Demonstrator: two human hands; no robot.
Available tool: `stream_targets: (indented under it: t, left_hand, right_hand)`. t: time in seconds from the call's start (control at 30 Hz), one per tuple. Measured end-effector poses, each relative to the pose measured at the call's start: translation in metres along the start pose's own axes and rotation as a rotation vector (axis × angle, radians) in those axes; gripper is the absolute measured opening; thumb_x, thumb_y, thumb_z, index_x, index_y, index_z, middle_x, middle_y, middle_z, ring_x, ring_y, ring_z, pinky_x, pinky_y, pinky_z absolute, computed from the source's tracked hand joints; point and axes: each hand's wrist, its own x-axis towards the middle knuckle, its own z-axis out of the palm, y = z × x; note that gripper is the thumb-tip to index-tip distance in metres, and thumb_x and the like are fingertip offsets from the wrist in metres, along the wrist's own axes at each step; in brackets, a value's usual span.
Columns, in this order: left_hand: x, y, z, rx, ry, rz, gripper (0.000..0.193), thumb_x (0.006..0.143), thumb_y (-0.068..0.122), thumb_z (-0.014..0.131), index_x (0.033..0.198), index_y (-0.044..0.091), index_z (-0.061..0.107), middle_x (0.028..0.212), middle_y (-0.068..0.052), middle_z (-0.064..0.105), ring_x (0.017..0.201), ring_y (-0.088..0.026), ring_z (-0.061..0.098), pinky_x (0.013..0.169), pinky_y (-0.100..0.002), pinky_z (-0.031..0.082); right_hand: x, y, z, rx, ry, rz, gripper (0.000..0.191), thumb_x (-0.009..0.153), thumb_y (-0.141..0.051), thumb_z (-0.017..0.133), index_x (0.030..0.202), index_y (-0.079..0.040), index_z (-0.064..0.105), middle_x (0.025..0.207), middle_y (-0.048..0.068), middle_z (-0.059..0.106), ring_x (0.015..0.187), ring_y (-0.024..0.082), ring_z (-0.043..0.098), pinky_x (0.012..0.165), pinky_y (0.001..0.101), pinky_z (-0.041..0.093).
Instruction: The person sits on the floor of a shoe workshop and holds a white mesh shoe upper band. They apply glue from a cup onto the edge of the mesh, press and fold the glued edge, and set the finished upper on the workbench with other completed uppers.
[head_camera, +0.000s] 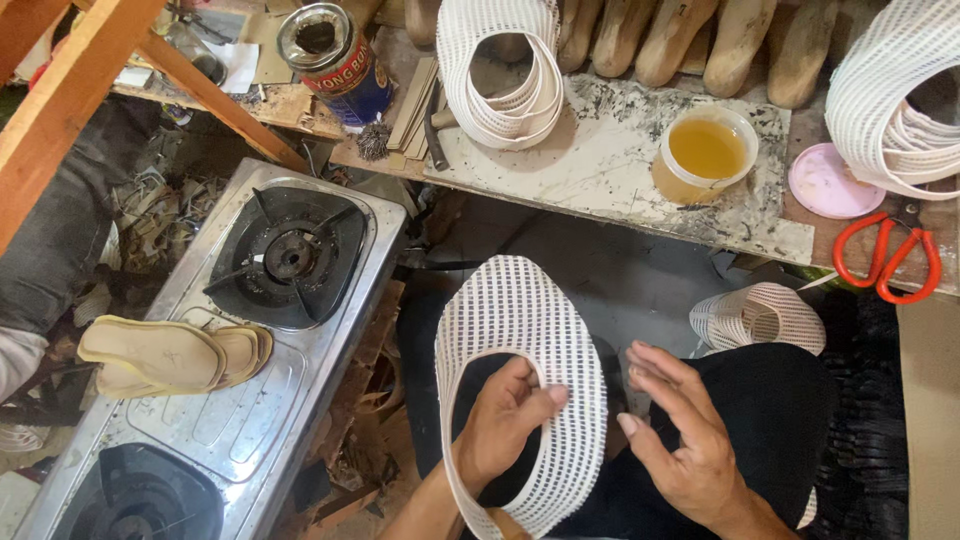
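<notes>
Mesh shoe upper (525, 330), white with a fine grid of dark perforations, sits over the person's lap just below the bench (620, 165), and the left hand (505, 420) has its grip clenched on the inner edge of the opening, thumb inside and fingers curled round the band. The right hand (680, 430) hovers just right of the upper, fingers spread and holding nothing, its grip released. The piece looks soft and floppy, a curved band looping down past the wrist, so with only one hand pinching it the loop could twist or slip off the knee, I'd judge. Up on the bench, the open plastic tub of amber liquid (705, 150) stands near the front edge (its pink lid (830, 182) lies just right of it), and a careless lift of the upper could knock it and spill onto the dark trousers and the mesh. Left of the upper, a steel two-burner gas stove (290, 260) carries a pair of tan insoles (170, 355) beside the near burner; if that burner were lit, they could scorch. More mesh uppers are stacked on the bench (505, 70), with orange-handled scissors (885, 260) at its right end.
</notes>
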Motion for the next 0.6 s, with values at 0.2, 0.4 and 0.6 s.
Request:
stream_targets:
  t: [0.2, 0.4, 0.6]
  left_hand:
    - [-0.001, -0.004, -0.002, -0.034, -0.054, -0.021, 0.024, 0.105, 0.013, 0.056, 0.121, -0.003, 0.064, 0.104, -0.004, 0.071, 0.091, -0.009, 0.065, 0.084, -0.026, 0.052]
    - [-0.005, -0.013, -0.002, -0.056, -0.180, -0.048, 0.028, 0.104, 0.011, 0.058, 0.128, -0.003, 0.061, 0.112, -0.003, 0.070, 0.097, -0.008, 0.063, 0.088, -0.025, 0.051]
    - [-0.010, -0.010, -0.002, -0.147, -0.287, -0.100, 0.036, 0.101, 0.007, 0.057, 0.136, -0.002, 0.055, 0.121, -0.006, 0.068, 0.104, -0.009, 0.064, 0.094, -0.026, 0.052]
  right_hand:
    - [-0.004, -0.003, 0.007, -0.008, -0.071, -0.183, 0.046, 0.079, 0.000, 0.074, 0.124, -0.002, 0.065, 0.153, 0.027, 0.042, 0.138, 0.040, 0.051, 0.107, 0.0433, 0.052]
    - [-0.002, 0.008, 0.010, -0.060, -0.069, -0.169, 0.051, 0.076, 0.003, 0.076, 0.125, -0.003, 0.066, 0.155, 0.027, 0.041, 0.134, 0.037, 0.055, 0.106, 0.0441, 0.051]
    - [-0.003, 0.017, 0.011, -0.014, -0.077, -0.107, 0.057, 0.076, 0.005, 0.075, 0.131, -0.003, 0.062, 0.156, 0.028, 0.040, 0.131, 0.035, 0.059, 0.102, 0.0406, 0.056]
